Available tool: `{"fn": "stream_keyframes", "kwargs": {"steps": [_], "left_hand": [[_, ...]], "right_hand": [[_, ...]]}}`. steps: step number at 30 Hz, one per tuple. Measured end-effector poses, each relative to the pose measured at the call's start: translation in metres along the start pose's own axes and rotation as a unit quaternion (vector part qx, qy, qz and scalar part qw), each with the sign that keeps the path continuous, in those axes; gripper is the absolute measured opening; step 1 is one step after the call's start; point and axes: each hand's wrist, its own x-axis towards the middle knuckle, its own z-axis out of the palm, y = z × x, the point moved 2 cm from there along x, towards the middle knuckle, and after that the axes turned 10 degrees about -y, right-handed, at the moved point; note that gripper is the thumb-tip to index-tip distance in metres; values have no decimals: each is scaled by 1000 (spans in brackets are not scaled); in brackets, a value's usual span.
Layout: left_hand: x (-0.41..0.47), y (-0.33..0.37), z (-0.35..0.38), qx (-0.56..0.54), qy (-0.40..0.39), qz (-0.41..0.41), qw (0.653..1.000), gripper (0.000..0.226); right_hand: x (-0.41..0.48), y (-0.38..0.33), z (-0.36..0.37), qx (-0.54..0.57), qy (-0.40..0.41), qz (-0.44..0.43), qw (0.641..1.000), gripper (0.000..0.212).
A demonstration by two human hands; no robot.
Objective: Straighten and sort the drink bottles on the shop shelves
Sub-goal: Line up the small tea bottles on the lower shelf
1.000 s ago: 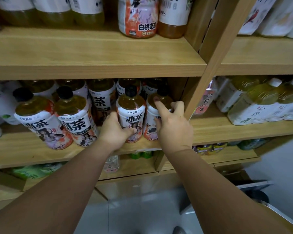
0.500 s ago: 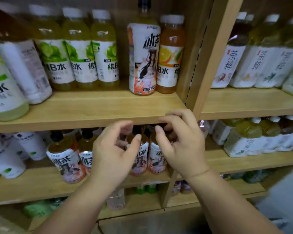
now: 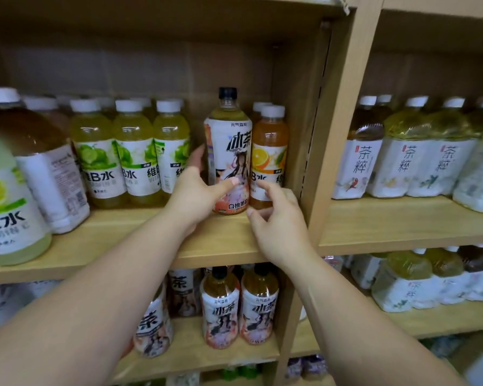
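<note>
A tall iced-tea bottle [image 3: 229,140] with a black cap and a white and peach label stands upright on the upper wooden shelf [image 3: 123,232]. My left hand [image 3: 195,193] wraps around its lower left side, thumb across the label. Right beside it stands an orange vitamin-water bottle [image 3: 271,143] with a white cap. My right hand [image 3: 276,218] hovers in front of that orange bottle, fingers apart, a fingertip near its label. Green vitamin-water bottles [image 3: 131,151] line the shelf to the left. More iced-tea bottles [image 3: 221,307] of the same kind stand on the shelf below.
A wooden upright post [image 3: 338,135] divides the shelving just right of the orange bottle. Shrink-wrapped packs of tea bottles [image 3: 407,157] fill the right bay on two levels. Large bottles [image 3: 9,207] crowd the far left of the upper shelf.
Both hands rose from the lower-shelf iced-tea bottles to the upper shelf. My left hand has taken hold of the tall iced-tea bottle; the view tilted upward.
</note>
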Motion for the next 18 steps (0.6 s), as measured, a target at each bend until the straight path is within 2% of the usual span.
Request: {"fn": "stream_keyframes", "kwargs": {"steps": [3, 6, 11, 15, 18], "left_hand": [[12, 3, 6, -15, 4, 1, 1000, 99], [15, 7, 7, -12, 15, 14, 1000, 87], [-13, 14, -2, -37, -17, 31, 999, 72], [-57, 27, -13, -24, -32, 54, 998, 77], [-91, 40, -26, -6, -10, 73, 997, 84]], "right_hand": [[1, 1, 1, 8, -6, 6, 1000, 52], [1, 0, 2, 6, -1, 4, 1000, 52], [-5, -3, 0, 47, -26, -13, 998, 58], [-15, -11, -3, 114, -68, -55, 990, 73], [-30, -25, -2, 115, -77, -90, 986, 75]]}}
